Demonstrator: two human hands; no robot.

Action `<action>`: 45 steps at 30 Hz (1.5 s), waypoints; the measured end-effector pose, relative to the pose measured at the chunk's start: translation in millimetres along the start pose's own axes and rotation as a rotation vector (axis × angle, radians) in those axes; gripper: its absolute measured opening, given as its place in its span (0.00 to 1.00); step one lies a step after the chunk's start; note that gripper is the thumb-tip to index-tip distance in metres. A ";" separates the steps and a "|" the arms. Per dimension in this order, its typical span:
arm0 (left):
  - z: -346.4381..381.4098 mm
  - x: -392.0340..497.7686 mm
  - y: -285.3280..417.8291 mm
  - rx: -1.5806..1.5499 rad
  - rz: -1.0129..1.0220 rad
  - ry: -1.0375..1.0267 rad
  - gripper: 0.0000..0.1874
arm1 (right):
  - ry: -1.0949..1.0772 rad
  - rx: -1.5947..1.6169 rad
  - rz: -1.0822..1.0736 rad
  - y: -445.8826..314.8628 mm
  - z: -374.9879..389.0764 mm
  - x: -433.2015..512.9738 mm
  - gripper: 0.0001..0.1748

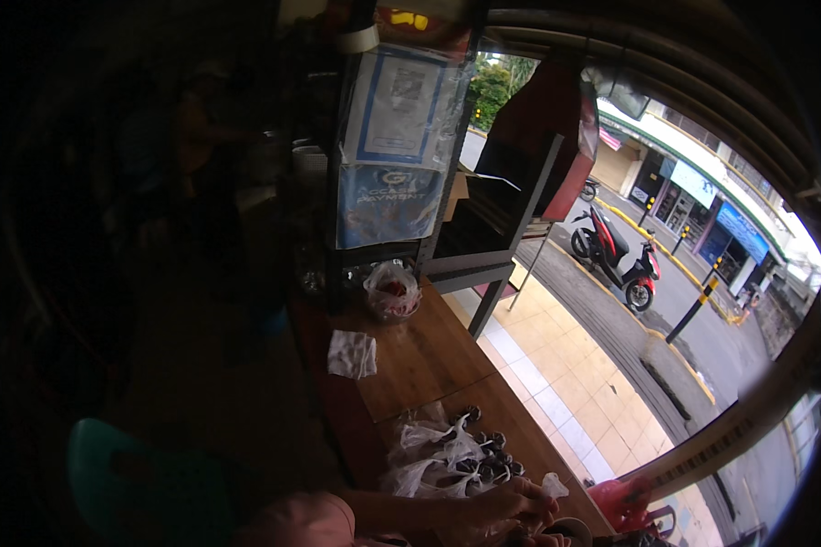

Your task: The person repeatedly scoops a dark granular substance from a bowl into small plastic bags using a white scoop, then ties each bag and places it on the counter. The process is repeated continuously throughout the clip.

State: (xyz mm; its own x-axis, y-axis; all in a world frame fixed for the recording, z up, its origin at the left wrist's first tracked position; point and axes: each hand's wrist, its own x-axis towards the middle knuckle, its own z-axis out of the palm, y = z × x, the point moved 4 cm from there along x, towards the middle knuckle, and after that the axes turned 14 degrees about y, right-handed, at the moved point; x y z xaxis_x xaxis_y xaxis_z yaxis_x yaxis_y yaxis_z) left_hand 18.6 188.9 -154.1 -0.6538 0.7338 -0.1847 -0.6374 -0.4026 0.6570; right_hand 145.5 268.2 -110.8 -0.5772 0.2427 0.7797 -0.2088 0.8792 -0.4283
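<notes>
My left hand (523, 502) is at the bottom of the view, over the wooden counter, its fingers pinching a small piece of clear plastic bag (555, 485). Just below it, at the bottom edge, only some fingers of my right hand (551, 540) show; what they hold is hidden. A round container's rim (575, 525) is beside these fingers. Beyond my left hand lie several small knotted plastic bags with dark contents (489, 465), their clear tops (417, 478) spread to the left.
A folded white cloth (352, 355) and a bowl covered with a plastic bag (392, 292) stand farther along the wooden counter (424, 349). A red plastic bag (622, 502) is at the right. A green plastic chair (137, 478) stands at lower left. A person (198, 137) is in the dark background.
</notes>
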 end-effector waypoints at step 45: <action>13.1 -46.3 17.5 0.829 0.467 0.067 0.08 | -0.098 0.431 0.735 54.1 46.4 -59.4 0.14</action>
State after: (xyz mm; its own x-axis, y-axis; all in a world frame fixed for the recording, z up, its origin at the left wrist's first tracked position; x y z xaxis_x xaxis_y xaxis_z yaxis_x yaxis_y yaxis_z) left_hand 43.0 155.0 -124.5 -0.8075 0.5540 0.2025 0.1688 -0.1119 0.9793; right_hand 131.9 282.4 -201.5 -0.7449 0.6359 0.2018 -0.0252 0.2755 -0.9610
